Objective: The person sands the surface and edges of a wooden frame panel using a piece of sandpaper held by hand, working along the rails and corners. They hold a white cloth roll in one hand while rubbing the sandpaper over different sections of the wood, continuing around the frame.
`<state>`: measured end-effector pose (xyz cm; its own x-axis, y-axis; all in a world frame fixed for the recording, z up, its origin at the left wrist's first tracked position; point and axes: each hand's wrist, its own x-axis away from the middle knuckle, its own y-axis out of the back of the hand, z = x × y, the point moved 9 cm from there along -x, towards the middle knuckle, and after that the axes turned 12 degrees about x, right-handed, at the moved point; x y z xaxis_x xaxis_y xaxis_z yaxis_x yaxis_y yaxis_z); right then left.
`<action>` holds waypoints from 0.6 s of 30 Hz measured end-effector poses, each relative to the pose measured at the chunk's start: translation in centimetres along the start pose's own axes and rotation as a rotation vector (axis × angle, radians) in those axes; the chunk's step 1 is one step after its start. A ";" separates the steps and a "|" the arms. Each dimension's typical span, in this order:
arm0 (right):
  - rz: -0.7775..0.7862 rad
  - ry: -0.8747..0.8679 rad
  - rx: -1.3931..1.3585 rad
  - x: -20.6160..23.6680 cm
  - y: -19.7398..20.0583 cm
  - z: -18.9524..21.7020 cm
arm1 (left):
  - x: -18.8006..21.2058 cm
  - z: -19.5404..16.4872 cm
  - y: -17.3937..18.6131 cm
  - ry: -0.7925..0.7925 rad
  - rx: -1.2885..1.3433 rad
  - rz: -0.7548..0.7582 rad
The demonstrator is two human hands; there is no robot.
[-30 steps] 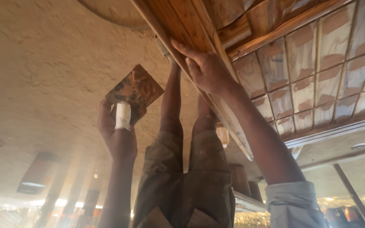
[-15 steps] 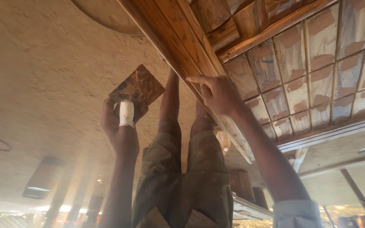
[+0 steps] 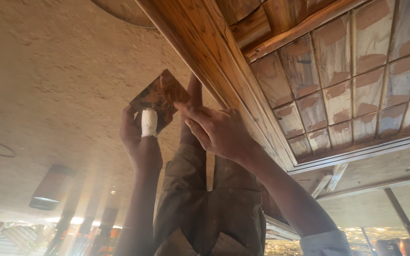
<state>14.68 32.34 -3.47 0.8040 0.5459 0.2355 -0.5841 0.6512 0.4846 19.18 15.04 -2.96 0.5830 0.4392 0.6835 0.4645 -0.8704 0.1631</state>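
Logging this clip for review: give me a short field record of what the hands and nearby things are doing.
left hand: grips a brown square sheet, one finger wrapped in white bandage
right hand: fingers reach to the sheet's edge
wooden frame: long moulded piece beside the right hand
panelled wood section: right of the frame
legs in olive trousers: between the arms

Right hand (image 3: 219,132) off beam (image 3: 205,52), at sandpaper (image 3: 160,97)

The square sheet (image 3: 160,97) is mottled brown and rust with dark blotches; the bandage (image 3: 149,123) on one finger is plain white; the wooden beam (image 3: 205,52) runs warm orange-brown with darker grain streaks; the panelled frame (image 3: 352,76) shows pale grey squares smeared reddish-brown; the trousers (image 3: 209,204) are dull olive-brown; the sandy floor (image 3: 48,71) is speckled beige.
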 end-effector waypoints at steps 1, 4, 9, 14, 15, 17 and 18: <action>-0.065 0.056 0.005 0.5 0.6 0.3 | 0.1 0.2 0.1 0.002 -0.012 -0.017; 0.291 -0.294 -0.185 1.5 -3.1 -4.4 | 0.4 1.6 1.1 0.099 0.086 -0.121; 0.106 -0.315 -0.229 -1.0 -3.3 -9.8 | 0.6 2.4 1.0 0.082 0.187 -0.061; 0.235 -0.370 -0.127 -1.5 -5.5 -11.6 | 1.2 3.2 1.8 0.102 0.199 -0.070; 0.268 -0.389 -0.102 -1.2 -5.5 -11.6 | 1.3 3.2 1.8 0.109 0.225 -0.062; 0.268 -0.355 -0.079 -1.0 -4.7 -11.2 | 1.3 3.1 1.9 0.107 0.244 -0.054; 0.235 -0.310 -0.082 -1.1 -3.9 -10.8 | 1.4 3.0 1.9 0.103 0.234 -0.052</action>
<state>14.85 34.90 -14.66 0.6356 0.5078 0.5815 -0.7529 0.5744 0.3213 22.80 14.66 -3.83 0.4889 0.4461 0.7496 0.6404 -0.7670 0.0388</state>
